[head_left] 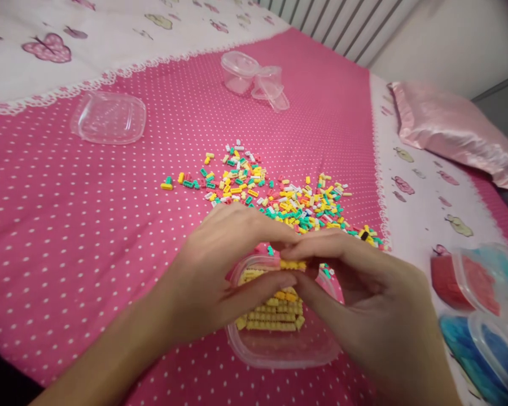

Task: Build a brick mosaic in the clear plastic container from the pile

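Observation:
My left hand [224,265] and my right hand [364,293] meet at the fingertips, closed around small yellow building bricks [293,264]. Fingers partly hide these bricks, so whether they are joined cannot be made out. Just below is a clear plastic container [279,361] on the bedspread. Inside it, pale yellow bricks [273,318] sit in tidy rows toward the left side. Beyond my hands, a loose pile of small bricks [300,203] in yellow, green, white and red spreads over the cloth.
A pink dotted bedspread [161,237] covers the bed. A clear lid [109,118] lies at the far left, clear tubs [239,73] at the back. On the right are a tub of red pieces [465,282], a tub of blue pieces [469,352] and a pink pillow [452,135].

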A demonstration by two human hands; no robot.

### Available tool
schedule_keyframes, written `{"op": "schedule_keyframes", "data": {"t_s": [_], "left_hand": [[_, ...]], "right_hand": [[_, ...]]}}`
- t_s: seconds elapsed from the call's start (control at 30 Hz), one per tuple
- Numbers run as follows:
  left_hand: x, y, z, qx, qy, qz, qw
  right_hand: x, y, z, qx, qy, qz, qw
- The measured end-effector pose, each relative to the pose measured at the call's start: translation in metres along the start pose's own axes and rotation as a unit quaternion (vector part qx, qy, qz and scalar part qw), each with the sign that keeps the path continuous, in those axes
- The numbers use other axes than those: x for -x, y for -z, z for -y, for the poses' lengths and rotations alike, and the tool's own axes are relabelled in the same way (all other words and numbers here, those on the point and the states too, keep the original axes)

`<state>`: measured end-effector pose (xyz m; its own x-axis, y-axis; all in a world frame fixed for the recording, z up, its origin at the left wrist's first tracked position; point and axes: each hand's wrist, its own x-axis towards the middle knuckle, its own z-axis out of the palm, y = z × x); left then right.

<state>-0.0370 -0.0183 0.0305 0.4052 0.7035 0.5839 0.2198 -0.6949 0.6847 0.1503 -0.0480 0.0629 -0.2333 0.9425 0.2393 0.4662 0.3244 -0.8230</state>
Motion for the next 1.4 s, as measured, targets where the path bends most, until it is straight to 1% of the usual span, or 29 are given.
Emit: {"op": "schedule_keyframes", "data": {"t_s": [0.07,0.13,0.27,0.37,0.43,0.57,0.67,0.73,0.83,0.97,1.13,1.27,1.4], "left_hand": [[0.001,0.001,0.001,-0.012,0.016,-0.010,1.000],[0.002,0.002,0.002,-0.018,0.016,-0.013,1.000],[0.003,0.002,0.007,-0.025,-0.003,0.004,1.000],[0.003,0.002,0.010,-0.045,-0.024,0.023,0.998],[0.002,0.002,0.010,-0.053,-0.031,0.023,0.998],[0.000,0.004,0.010,-0.041,-0.008,-0.002,0.999],[0.000,0.006,0.009,-0.032,-0.011,-0.021,0.999],[0.001,0.007,0.008,-0.032,-0.010,-0.021,0.999],[0.001,0.007,0.007,-0.029,-0.002,-0.017,0.999],[0.000,0.006,0.005,-0.044,-0.001,-0.012,0.999],[0.000,0.006,0.001,-0.102,-0.023,-0.016,0.994],[0.000,0.007,-0.001,-0.126,-0.054,-0.039,0.990],[0.000,0.009,-0.001,-0.132,-0.077,-0.027,0.988]], "right_hand": [[0.001,-0.002,-0.002,0.007,-0.011,-0.018,1.000],[0.000,-0.001,-0.005,0.007,-0.021,-0.027,0.999],[0.000,0.001,-0.009,0.011,-0.027,-0.011,1.000],[0.000,0.001,-0.007,-0.038,-0.042,0.013,0.998],[0.000,0.000,-0.005,-0.078,-0.054,0.024,0.995],[-0.002,-0.003,-0.004,-0.134,-0.080,0.024,0.987],[-0.003,-0.005,-0.005,-0.157,-0.097,0.029,0.982],[-0.004,-0.006,-0.005,-0.169,-0.111,0.020,0.979],[-0.004,-0.008,-0.004,-0.179,-0.123,-0.014,0.976],[-0.004,-0.010,-0.003,-0.173,-0.122,-0.018,0.977],[-0.004,-0.009,-0.002,-0.198,-0.131,-0.020,0.971],[-0.004,-0.007,-0.001,-0.229,-0.150,0.004,0.962],[-0.002,-0.006,-0.001,-0.253,-0.164,0.029,0.953]]}}
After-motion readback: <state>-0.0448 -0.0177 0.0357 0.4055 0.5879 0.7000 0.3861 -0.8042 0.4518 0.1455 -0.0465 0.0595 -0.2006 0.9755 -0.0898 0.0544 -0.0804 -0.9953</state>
